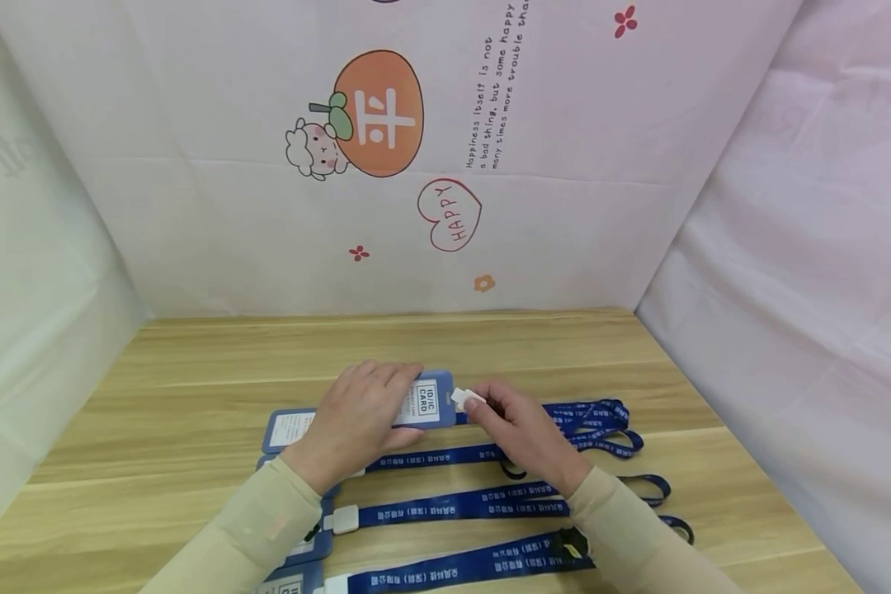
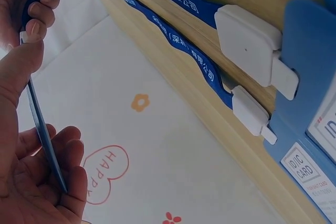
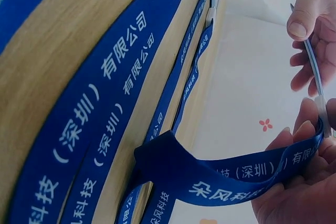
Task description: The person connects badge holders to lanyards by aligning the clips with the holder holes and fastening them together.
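Note:
In the head view my left hand (image 1: pixel 360 421) grips a blue card holder (image 1: pixel 440 402) with a white "ID/IC CARD" insert, raised over the table. The left wrist view shows this holder (image 2: pixel 43 132) edge-on between thumb and fingers. My right hand (image 1: pixel 527 433) pinches a white clip (image 1: pixel 469 398) between thumb and fingers, its tip right at the slot in the holder's end. From that clip a blue lanyard (image 3: pixel 220 184) with white lettering runs through the right hand's fingers and loops down toward the table.
Below the hands, several blue lanyards (image 1: pixel 445 505) lie side by side on the wooden table (image 1: pixel 193 363), with white clips (image 1: pixel 344 519) on blue card holders (image 1: pixel 278 429) at their left ends. Printed white cloth (image 1: pixel 564 231) hangs behind and at both sides.

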The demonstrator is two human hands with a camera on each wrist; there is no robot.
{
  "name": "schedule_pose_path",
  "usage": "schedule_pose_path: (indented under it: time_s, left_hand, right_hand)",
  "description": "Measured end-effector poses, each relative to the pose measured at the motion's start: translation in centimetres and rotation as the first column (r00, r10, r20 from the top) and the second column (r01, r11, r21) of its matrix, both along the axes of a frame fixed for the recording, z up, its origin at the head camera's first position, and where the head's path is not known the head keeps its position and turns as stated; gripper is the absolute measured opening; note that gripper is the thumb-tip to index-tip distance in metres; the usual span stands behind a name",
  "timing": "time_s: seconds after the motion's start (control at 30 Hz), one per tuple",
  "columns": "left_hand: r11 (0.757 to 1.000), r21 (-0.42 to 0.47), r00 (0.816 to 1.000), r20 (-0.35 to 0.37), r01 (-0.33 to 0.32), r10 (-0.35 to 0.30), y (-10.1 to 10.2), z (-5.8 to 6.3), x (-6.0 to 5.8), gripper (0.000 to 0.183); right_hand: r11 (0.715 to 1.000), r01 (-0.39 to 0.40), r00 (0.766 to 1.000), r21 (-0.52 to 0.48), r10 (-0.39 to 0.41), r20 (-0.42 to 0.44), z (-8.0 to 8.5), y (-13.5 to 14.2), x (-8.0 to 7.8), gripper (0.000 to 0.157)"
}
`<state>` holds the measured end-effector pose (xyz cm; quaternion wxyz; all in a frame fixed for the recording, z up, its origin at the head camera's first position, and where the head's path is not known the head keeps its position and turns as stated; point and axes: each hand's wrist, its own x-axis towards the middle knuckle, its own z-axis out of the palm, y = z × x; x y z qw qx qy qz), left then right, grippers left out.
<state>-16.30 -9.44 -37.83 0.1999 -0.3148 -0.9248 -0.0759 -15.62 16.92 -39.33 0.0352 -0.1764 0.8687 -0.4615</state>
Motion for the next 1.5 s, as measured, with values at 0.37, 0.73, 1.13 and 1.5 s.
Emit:
schedule_pose_path:
  time_s: [0.37,0.73,1.13,1.5]
  left_hand:
    - [1.0,0.009,0.999,-0.024,0.029,-0.029,0.1,0.0,0.1,0.082]
    - [0.998,-0.014,0.997,-0.048,0.062,-0.063,0.2,0.3,0.4,0.082]
    - [0.997,-0.056,0.997,-0.066,0.046,-0.05,0.4,0.6,0.9,0.08]
    - [0.997,-0.058,0.994,-0.088,0.053,-0.058,0.5,0.5,1.1,0.079]
  right_hand:
    - [1.0,-0.008,1.0,0.026,0.008,0.01,0.0,0.1,0.1,0.029]
    - [0.999,-0.02,0.999,0.025,0.019,0.035,0.2,0.3,0.0,0.035]
    - [0.999,-0.032,0.998,0.011,0.032,0.054,0.4,0.5,0.0,0.033]
    - [0.998,-0.05,0.997,-0.022,0.052,0.061,0.4,0.5,0.0,0.033]
